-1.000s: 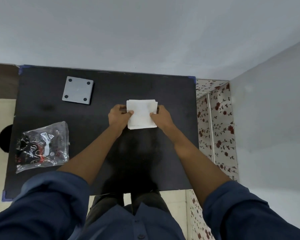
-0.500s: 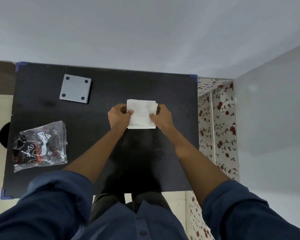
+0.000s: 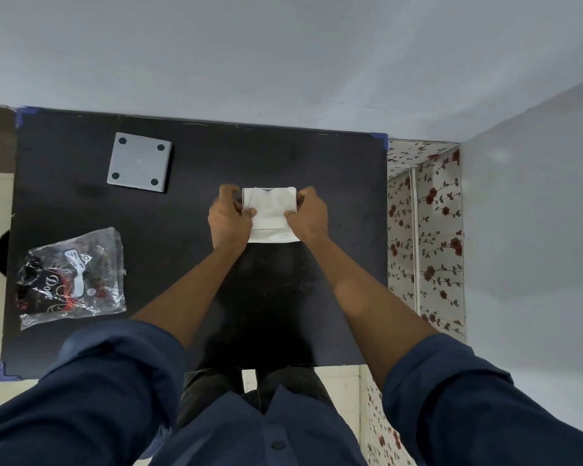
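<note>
In the head view the folded white cloth [image 3: 271,215] lies on the black table [image 3: 182,230], right of the grey square plate [image 3: 138,163] and a little nearer to us; our left hand [image 3: 229,220] pinches its left edge, our right hand [image 3: 308,216] its right edge; for a clean fold we should, we think, match both edges evenly, then press the crease flat; a plastic packet [image 3: 71,277] lies left of the plate, nearer.

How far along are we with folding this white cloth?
Done: the white cloth lies folded into a small layered rectangle on the black table. In hand: the left hand and right hand pinch its two side edges. Left: probably one more fold or pressing it flat, since its near layer sticks out.
</note>
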